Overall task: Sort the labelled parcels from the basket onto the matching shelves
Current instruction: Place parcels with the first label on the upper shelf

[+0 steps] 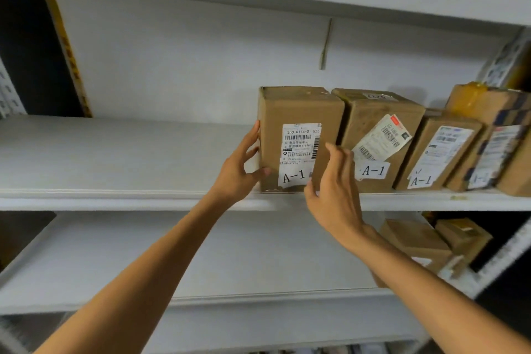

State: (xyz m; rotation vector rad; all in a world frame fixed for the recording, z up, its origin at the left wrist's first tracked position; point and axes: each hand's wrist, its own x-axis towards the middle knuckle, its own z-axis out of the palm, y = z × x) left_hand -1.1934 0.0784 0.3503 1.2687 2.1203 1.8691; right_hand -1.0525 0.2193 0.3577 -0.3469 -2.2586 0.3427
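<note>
A brown cardboard parcel (298, 110) with a white shipping label and an "A-1" tag stands upright on the white middle shelf (115, 199), at the left end of a row of parcels. My left hand (237, 174) lies against its left side with straight, spread fingers, and the thumb touches the lower front corner. My right hand (336, 192) hovers in front of the parcel's right edge with relaxed fingers; its thumb is near the A-1 tag and it holds nothing. The basket is out of view.
To the right stand more parcels tagged A-1 (379, 129) (439, 152) and a taped box (488, 112). The shelf stretch left of my left hand is bare. The lower shelf (201, 253) carries small boxes (413, 238) at the right. Another shelf board runs overhead.
</note>
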